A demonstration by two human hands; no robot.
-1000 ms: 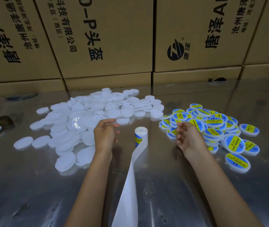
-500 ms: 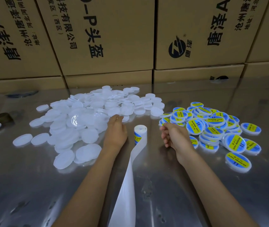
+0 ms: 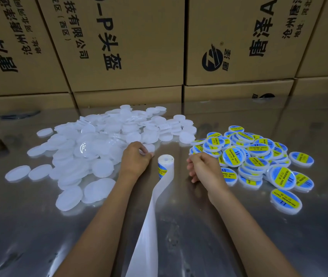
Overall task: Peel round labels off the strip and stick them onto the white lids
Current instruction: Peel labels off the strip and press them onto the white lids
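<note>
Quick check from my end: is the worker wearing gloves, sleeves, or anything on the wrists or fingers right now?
No. The left hand and right hand are bare, with no gloves. Both forearms are uncovered as far as the frame shows, no sleeve visible. No watch, bracelet or ring can be seen on the sides facing the camera.

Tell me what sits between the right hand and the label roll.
Nothing visible does. The right hand is loosely curled just right of the label roll, with only bare steel table between them.
</note>
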